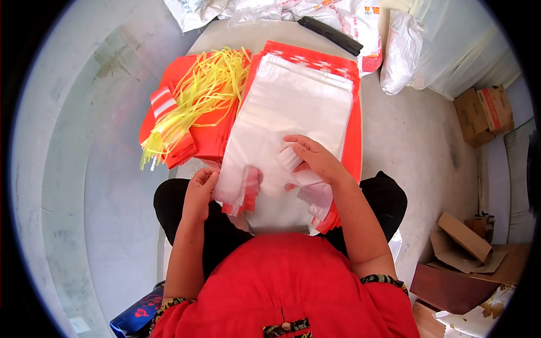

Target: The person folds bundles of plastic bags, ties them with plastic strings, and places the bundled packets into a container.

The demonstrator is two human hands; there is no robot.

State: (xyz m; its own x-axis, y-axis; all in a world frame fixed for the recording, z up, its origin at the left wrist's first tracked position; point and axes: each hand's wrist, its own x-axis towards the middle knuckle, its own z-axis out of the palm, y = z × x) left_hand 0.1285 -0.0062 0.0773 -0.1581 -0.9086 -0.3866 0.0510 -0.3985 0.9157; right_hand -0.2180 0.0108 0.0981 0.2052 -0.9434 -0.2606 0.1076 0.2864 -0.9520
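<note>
A pile of plastic bags with handle-like strips lies before me, a clear plastic bag (293,107) on top and red bags (357,129) showing beneath. My left hand (200,191) is closed at the pile's lower left edge, thumb and fingers pinching the film beside the left strip (248,188). Over the lower right of the pile, my right hand (316,159) is closed on a small wad of layered whitish plastic film (289,159). Below that hand hangs the right strip (318,200). Whether the wad joins the top bag, I cannot tell.
Left of the pile, yellow ribbons (211,84) lie across more red bags (211,132). A black roll-like bundle (331,35) and white plastic packages (270,10) are at the far edge. Cardboard boxes (483,115) stand on the floor to the right.
</note>
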